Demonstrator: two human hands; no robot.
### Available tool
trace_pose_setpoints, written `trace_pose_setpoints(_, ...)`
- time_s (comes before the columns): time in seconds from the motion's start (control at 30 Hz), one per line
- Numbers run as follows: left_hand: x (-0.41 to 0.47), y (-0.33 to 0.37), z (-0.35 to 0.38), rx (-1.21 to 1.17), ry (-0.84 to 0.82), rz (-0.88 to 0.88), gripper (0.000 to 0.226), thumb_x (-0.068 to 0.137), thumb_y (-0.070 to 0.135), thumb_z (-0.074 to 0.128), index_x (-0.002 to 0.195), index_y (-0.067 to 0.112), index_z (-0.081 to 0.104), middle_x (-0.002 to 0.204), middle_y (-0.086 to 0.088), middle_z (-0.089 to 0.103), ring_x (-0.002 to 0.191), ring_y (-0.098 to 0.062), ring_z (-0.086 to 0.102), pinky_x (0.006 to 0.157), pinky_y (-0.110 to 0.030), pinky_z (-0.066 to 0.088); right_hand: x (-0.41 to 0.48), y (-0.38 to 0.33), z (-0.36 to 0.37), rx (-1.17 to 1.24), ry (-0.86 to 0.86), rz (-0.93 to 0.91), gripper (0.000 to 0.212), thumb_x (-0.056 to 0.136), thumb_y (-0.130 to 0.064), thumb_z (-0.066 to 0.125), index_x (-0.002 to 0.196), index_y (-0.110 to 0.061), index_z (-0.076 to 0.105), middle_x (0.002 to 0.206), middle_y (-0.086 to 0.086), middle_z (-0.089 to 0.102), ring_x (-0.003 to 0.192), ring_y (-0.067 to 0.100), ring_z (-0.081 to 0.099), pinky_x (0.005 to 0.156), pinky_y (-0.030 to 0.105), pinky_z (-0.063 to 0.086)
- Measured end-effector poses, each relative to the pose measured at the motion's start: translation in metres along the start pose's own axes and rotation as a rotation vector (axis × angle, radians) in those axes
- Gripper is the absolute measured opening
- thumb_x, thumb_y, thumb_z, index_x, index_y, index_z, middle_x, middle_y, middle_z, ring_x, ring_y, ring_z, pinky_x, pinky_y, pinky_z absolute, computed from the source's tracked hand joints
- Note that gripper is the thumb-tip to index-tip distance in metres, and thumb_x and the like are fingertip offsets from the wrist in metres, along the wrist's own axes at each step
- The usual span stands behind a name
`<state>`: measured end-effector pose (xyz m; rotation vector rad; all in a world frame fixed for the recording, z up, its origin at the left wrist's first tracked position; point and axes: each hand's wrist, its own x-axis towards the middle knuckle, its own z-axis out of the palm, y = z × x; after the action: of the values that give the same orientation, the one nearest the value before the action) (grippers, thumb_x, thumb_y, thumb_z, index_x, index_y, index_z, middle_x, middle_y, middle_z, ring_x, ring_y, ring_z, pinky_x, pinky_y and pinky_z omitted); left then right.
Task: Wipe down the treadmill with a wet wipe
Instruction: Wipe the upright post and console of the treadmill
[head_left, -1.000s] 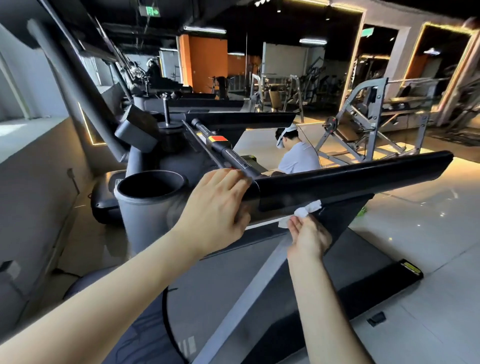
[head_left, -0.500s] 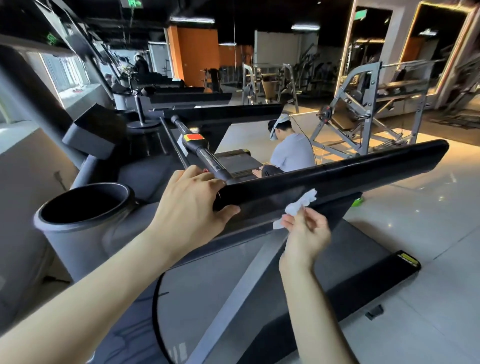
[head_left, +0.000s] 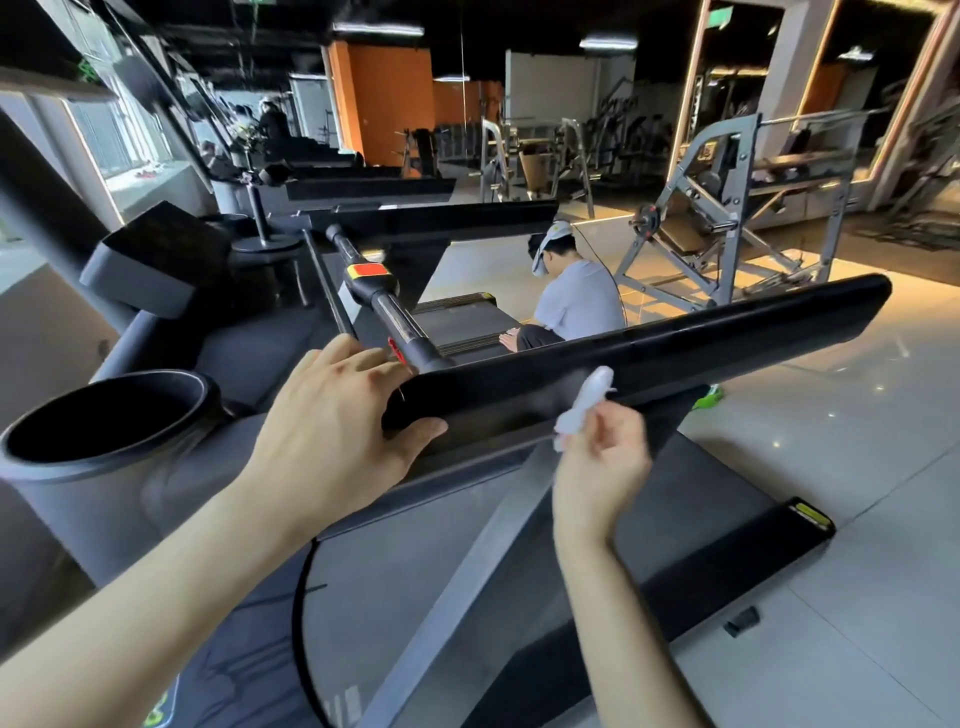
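I have my left hand (head_left: 332, 431) laid over the near end of the long glossy black side handrail (head_left: 649, 358) of the treadmill, fingers curled over its top and thumb hooked under its lower edge, so that grip is clamped on the rail and steadies it. My right hand (head_left: 597, 457) pinches the small crumpled white wet wipe (head_left: 584, 402) between its fingertips; the wipe stands up from the fingers and sits against the front face of the same rail, just beside the left thumb and well short of the rail's far end. The picture is a little blurred there, so I cannot tell how firmly it presses.

By my reading, the step in hand is wiping this handrail, and most of its length toward the far tip is not yet covered. The next move calls for flattening the wipe onto the rail and drawing it outward along the top and face toward the far end, with the left hand bracing.

Below lie the dark grey running belt (head_left: 701, 509) and its black side strip with a yellow tag (head_left: 810, 514). A round grey cup holder (head_left: 104, 415) sits at the left edge of the console, and a person in a grey shirt (head_left: 571, 301) crouches on the floor beyond.
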<state>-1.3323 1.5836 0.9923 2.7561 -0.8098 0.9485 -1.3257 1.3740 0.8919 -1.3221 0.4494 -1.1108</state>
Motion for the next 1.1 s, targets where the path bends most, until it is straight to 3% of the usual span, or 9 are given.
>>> trace_pose_setpoints(0.13,-0.001,-0.001,0.000,-0.016,0.002,0.001,0.050,0.086,0.064,0.054,0.102,0.023,0.075,0.085,0.012,0.064,0.087,-0.020,0.048,0.075,-0.039,0.047,-0.015,-0.013,0.007,-0.046,-0.015,-0.075,0.009,0.095,-0.011,0.063,0.090,-0.018,0.064,0.084,-0.004,0.070,0.079,0.014,0.067,0.073,0.039,0.055)
trace_pose_setpoints(0.23,-0.001,-0.001,0.000,-0.025,0.014,0.006,0.041,0.086,0.056,0.055,0.093,0.021,0.074,0.078,0.011,0.060,0.082,-0.020,0.046,0.070,-0.041,0.048,-0.054,-0.036,0.018,-0.094,-0.300,-0.471,0.005,0.095,-0.003,0.065,0.092,-0.007,0.066,0.083,-0.001,0.066,0.074,0.013,0.061,0.068,0.022,0.046)
trace_pose_setpoints(0.33,-0.002,-0.001,0.000,-0.040,0.036,0.016,0.032,0.087,0.048,0.056,0.077,0.019,0.064,0.071,0.010,0.050,0.075,-0.020,0.039,0.066,-0.043,0.046,-0.036,-0.052,0.024,-0.161,-0.481,-0.784,0.010,0.094,-0.001,0.066,0.103,-0.005,0.069,0.088,0.001,0.067,0.077,0.018,0.063,0.067,0.024,0.048)
trace_pose_setpoints(0.4,-0.003,-0.001,0.000,-0.024,0.023,0.021,0.039,0.089,0.058,0.056,0.092,0.022,0.072,0.077,0.011,0.057,0.079,-0.019,0.044,0.070,-0.042,0.048,-0.007,-0.058,0.025,-0.288,-0.456,-0.894,0.012,0.096,-0.003,0.059,0.100,-0.008,0.070,0.090,0.002,0.067,0.078,0.022,0.064,0.060,0.030,0.048)
trace_pose_setpoints(0.6,-0.004,0.001,-0.001,0.001,-0.019,-0.030,0.057,0.088,0.067,0.050,0.115,0.023,0.074,0.096,0.014,0.067,0.092,-0.017,0.050,0.080,-0.036,0.048,0.054,-0.060,0.007,-0.691,-0.280,-0.704,0.031,0.091,-0.019,0.041,0.091,-0.008,0.069,0.089,0.012,0.062,0.063,0.039,0.059,0.054,0.028,0.028)
trace_pose_setpoints(0.73,-0.005,0.001,0.000,-0.002,-0.028,-0.034,0.052,0.088,0.064,0.053,0.112,0.024,0.074,0.094,0.014,0.066,0.089,-0.017,0.051,0.078,-0.036,0.047,-0.001,-0.087,0.016,-0.579,-0.634,-0.805,0.011,0.091,-0.018,0.060,0.082,-0.011,0.063,0.080,-0.002,0.041,0.061,0.028,0.051,0.056,0.027,0.027)
trace_pose_setpoints(0.87,-0.004,0.002,0.000,0.000,-0.015,-0.035,0.048,0.088,0.062,0.056,0.112,0.023,0.074,0.094,0.014,0.067,0.091,-0.019,0.053,0.079,-0.036,0.046,0.002,-0.101,0.026,-0.475,-0.855,-0.923,0.018,0.095,-0.015,0.054,0.082,-0.027,0.052,0.076,-0.005,0.037,0.058,0.030,0.048,0.049,0.032,0.032)
trace_pose_setpoints(0.97,-0.005,0.002,-0.001,0.007,-0.021,-0.032,0.055,0.086,0.062,0.058,0.118,0.019,0.074,0.098,0.012,0.068,0.095,-0.022,0.057,0.082,-0.038,0.048,0.040,-0.085,0.018,-0.529,-0.778,-0.899,0.030,0.093,-0.011,0.056,0.082,-0.032,0.039,0.080,0.000,0.050,0.067,0.036,0.056,0.050,0.034,0.034)
trace_pose_setpoints(1.1,-0.002,0.007,-0.003,0.013,-0.016,-0.060,0.051,0.087,0.064,0.057,0.111,0.022,0.075,0.092,0.013,0.067,0.091,-0.021,0.056,0.080,-0.037,0.046,0.105,-0.048,-0.006,-0.633,-0.538,-0.806,0.021,0.098,-0.019,0.046,0.079,-0.014,0.054,0.088,0.009,0.063,0.076,0.039,0.059,0.058,0.030,0.029)
